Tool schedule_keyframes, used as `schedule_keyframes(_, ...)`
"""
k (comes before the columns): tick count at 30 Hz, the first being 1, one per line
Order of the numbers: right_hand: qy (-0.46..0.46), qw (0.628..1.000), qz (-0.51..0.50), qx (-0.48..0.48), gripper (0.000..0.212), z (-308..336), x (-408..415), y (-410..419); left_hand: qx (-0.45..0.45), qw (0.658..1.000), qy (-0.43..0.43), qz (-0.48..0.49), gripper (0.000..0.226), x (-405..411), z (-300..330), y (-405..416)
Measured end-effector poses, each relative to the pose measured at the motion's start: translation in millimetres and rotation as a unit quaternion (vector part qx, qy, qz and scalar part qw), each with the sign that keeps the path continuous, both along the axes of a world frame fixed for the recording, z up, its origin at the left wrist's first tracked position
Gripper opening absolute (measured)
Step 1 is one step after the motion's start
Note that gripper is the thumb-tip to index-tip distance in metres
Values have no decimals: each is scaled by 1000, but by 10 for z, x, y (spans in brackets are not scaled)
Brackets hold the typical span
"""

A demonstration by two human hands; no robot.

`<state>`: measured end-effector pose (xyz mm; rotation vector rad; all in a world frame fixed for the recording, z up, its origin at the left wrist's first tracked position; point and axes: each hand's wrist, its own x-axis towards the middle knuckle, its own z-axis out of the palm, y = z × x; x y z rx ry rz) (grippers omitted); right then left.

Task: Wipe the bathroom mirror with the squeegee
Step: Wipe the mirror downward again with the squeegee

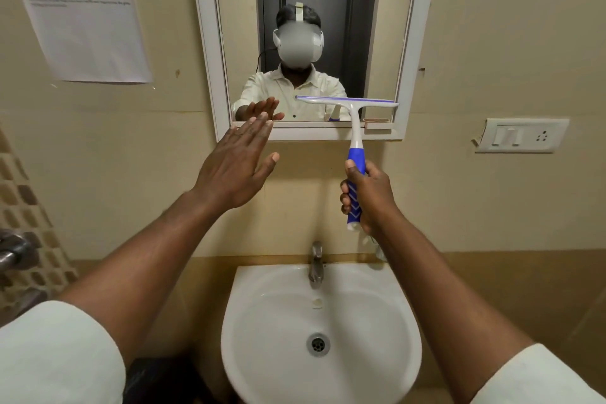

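Squeegee (pixel 351 115): right hand (pixel 367 198) fisted on handle, blade at mirror (pixel 314 26) 5 o'clock for wiping; left hand (pixel 234 164) open, empty, likely bracing.

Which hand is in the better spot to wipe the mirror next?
The right hand. It already grips the squeegee by its blue handle, and the blade sits across the lower part of the mirror. The left hand is open and empty, fingertips near the mirror's bottom frame.
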<state>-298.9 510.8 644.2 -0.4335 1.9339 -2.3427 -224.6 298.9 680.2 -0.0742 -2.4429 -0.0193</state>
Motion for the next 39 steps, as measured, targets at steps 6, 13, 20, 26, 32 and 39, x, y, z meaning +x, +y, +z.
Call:
schedule_keyframes(6, -34, 999, 13, -2, 14, -48, 69, 28, 6, 1000, -17, 11, 60, 15, -113, -48)
schedule_keyframes(13, -60, 998, 11, 24, 13, 0, 105, 91, 12, 1000, -16, 8, 60, 5, -109, -38)
schedule_keyframes(20, -54, 997, -11, 59, 17, 89, 134, 105, 1, 1000, 13, -4, 60, -14, 18, 8)
schedule_keyframes(26, -23, 999, -24, 32, 17, 196, 199, 70, 11, 999, 32, -4, 60, -14, 146, -73)
schedule_keyframes(32, 69, 997, -13, 11, 19, 735, 183, -162, 0, 998, 63, -5, 61, -71, 426, -185)
schedule_keyframes(39, 216, 976, -19, 9, 22, 2006, -50, -514, -12, 994, 107, -16, 61, -166, 774, -304)
